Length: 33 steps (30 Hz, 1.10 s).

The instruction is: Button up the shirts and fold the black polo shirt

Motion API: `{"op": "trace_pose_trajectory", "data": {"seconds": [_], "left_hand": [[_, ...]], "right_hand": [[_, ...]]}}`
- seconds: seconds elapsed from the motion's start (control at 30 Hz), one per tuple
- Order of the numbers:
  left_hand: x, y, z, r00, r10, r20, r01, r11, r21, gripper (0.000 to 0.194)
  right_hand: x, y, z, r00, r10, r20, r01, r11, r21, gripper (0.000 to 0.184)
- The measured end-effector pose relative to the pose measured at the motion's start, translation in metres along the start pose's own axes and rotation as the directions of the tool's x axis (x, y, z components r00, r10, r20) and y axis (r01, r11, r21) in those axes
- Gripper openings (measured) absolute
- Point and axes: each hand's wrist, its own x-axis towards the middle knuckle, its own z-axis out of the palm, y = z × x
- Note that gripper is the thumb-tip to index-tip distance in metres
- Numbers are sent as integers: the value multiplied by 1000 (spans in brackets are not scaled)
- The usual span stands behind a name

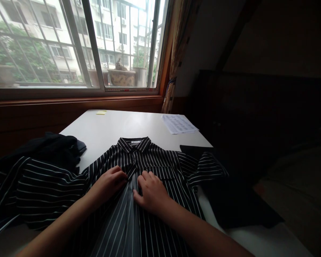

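A black shirt with white stripes (160, 162) lies face up on the white table, its collar (133, 143) at the far side and its sleeves spread out. The front is parted below the chest, and the greyer inner side of the cloth (120, 217) shows there. My left hand (113, 181) is closed on the edge of the left front panel, lifting a small fold. On the right panel beside the button edge rests my right hand (152, 191), fingers bent and thumb apart from them. Its fingertips touch the cloth.
Dark clothes (48, 150) are heaped at the left table edge. A dark flat cloth (230, 200) hangs over the right edge. Printed papers (178, 124) and a yellow sticky note (101, 112) lie on the far part of the table (131, 121), below a barred window (77, 46).
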Motion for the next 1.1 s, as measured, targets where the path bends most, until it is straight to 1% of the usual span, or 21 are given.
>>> {"op": "trace_pose_trajectory", "data": {"seconds": [0.2, 0.3, 0.43, 0.53, 0.6, 0.67, 0.73, 0.8, 0.87, 0.93, 1.0, 1.1], "left_hand": [[1, 9, 6, 999, 24, -29, -22, 995, 94, 10], [3, 13, 8, 999, 21, -46, -17, 996, 86, 7], [3, 16, 5, 996, -20, -89, 15, 998, -60, 6], [4, 21, 0, 988, -29, -154, 1, 983, -182, 4], [4, 26, -2, 985, -25, -172, -21, 965, -260, 4], [6, 30, -3, 987, -32, -158, -25, 937, -347, 5], [8, 31, -1, 991, -51, -121, -4, 907, -420, 4], [10, 31, 1, 994, -81, -78, 37, 891, -453, 7], [12, 29, 2, 993, -113, -41, 82, 887, -454, 10], [13, 26, 3, 989, -144, -35, 114, 888, -446, 9], [13, 24, 4, 986, -163, -40, 129, 888, -441, 8], [13, 23, 4, 986, -163, -36, 131, 886, -444, 9]], "right_hand": [[0, 7, 2, 1000, 13, -17, -12, 998, 66, 7], [1, 9, 3, 999, 24, -41, -18, 991, 131, 6], [2, 11, -2, 993, 69, -100, -35, 951, 307, 11], [3, 12, -7, 980, 106, -171, -16, 889, 457, 14], [4, 13, -10, 974, 126, -186, -4, 838, 545, 15], [5, 14, -12, 976, 150, -156, -21, 784, 621, 15], [7, 17, -13, 978, 178, -107, -60, 736, 675, 15], [9, 20, -14, 978, 199, -57, -101, 699, 707, 13], [11, 24, -16, 981, 193, 11, -142, 682, 718, 11], [12, 27, -17, 983, 166, 82, -175, 689, 703, 8], [13, 29, -19, 982, 145, 124, -190, 712, 676, 7], [12, 28, -19, 984, 142, 107, -177, 754, 633, 8]]}}
